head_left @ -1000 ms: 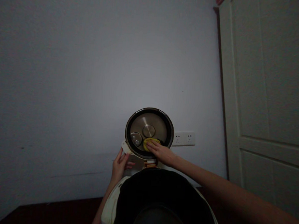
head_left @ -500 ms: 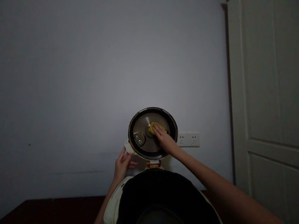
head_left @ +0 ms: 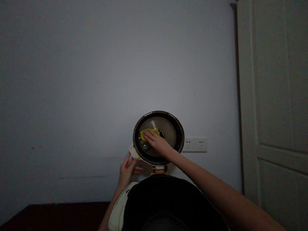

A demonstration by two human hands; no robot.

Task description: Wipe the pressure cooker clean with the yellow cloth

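A white rice cooker (head_left: 118, 215) stands open on a dark table, its black inner pot (head_left: 174, 208) facing me. The round lid (head_left: 169, 125) is tipped up against the wall, its metal inner plate showing. My right hand (head_left: 157, 143) presses a yellow sponge (head_left: 148, 132) flat against the left part of that plate, fingers closed over it. My left hand (head_left: 127, 170) pinches the white tab (head_left: 134, 151) at the lid's lower left edge.
A pale wall fills the background, with a white double socket (head_left: 194, 144) just right of the lid. A white panelled door (head_left: 284, 103) stands at the right. The dark table top (head_left: 57, 219) runs along the bottom left.
My right hand has slid the sponge across the lid's inner plate, from the lower middle up to the centre and then to the left. My left hand stays on the tab.
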